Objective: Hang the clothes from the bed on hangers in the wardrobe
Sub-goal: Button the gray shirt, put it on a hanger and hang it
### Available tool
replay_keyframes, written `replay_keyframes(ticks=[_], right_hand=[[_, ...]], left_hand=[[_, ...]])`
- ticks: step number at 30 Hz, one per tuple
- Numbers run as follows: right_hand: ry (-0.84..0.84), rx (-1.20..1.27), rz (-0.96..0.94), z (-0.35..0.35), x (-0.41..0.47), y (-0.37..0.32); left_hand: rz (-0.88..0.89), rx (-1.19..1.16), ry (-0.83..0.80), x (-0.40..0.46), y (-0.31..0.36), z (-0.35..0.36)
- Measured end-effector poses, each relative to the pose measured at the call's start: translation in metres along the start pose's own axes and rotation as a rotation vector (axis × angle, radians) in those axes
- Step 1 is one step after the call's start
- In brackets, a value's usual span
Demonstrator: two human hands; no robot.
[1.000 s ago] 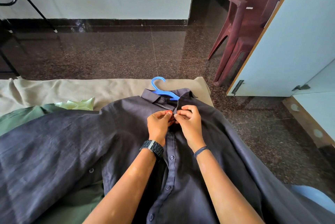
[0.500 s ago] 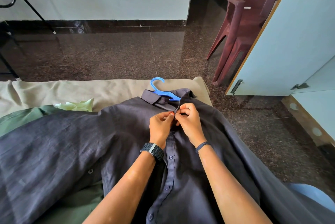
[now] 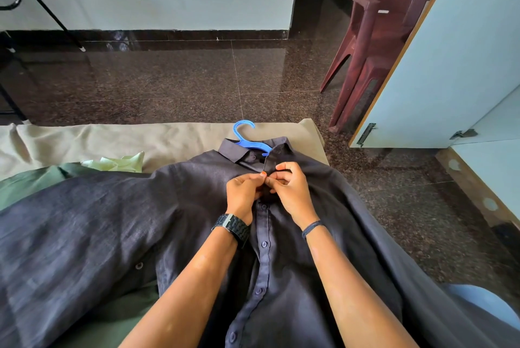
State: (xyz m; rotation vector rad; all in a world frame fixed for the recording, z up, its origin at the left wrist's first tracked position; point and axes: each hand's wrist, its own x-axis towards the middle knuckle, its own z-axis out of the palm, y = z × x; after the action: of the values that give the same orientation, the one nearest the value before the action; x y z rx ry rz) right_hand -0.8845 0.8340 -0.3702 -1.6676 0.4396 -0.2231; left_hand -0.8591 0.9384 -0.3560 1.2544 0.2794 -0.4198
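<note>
While the shirt (image 3: 197, 221) lies flat on the bed (image 3: 98, 142) with a blue hanger (image 3: 249, 142) poking out of its collar, both hands meet at the placket just below it. The left hand (image 3: 243, 192) has its fingertips curled, pinching the fabric edge, and the right hand (image 3: 292, 190) pinches the opposite edge, the two touching. A green garment (image 3: 25, 187) sits under the shirt on the left. The wardrobe (image 3: 461, 66) door stands open on the right, beside a chair (image 3: 374, 46).
</note>
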Motion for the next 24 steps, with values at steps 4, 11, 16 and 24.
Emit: replay_keyframes(ticks=[4, 11, 16, 24], right_hand=[[0.023, 0.002, 0.012, -0.002, -0.001, -0.004], [-0.155, 0.216, 0.244, -0.013, 0.008, -0.008], [-0.064, -0.272, 0.193, -0.011, 0.016, -0.005], [0.267, -0.381, 0.138, 0.009, 0.043, -0.026]], left_hand=[[-0.05, -0.047, -0.045, 0.005, 0.0, -0.006], [-0.024, 0.08, -0.039, 0.009, -0.007, -0.007], [0.226, 0.798, 0.044, 0.019, -0.008, -0.01], [0.37, 1.01, 0.176, 0.051, 0.033, -0.006]])
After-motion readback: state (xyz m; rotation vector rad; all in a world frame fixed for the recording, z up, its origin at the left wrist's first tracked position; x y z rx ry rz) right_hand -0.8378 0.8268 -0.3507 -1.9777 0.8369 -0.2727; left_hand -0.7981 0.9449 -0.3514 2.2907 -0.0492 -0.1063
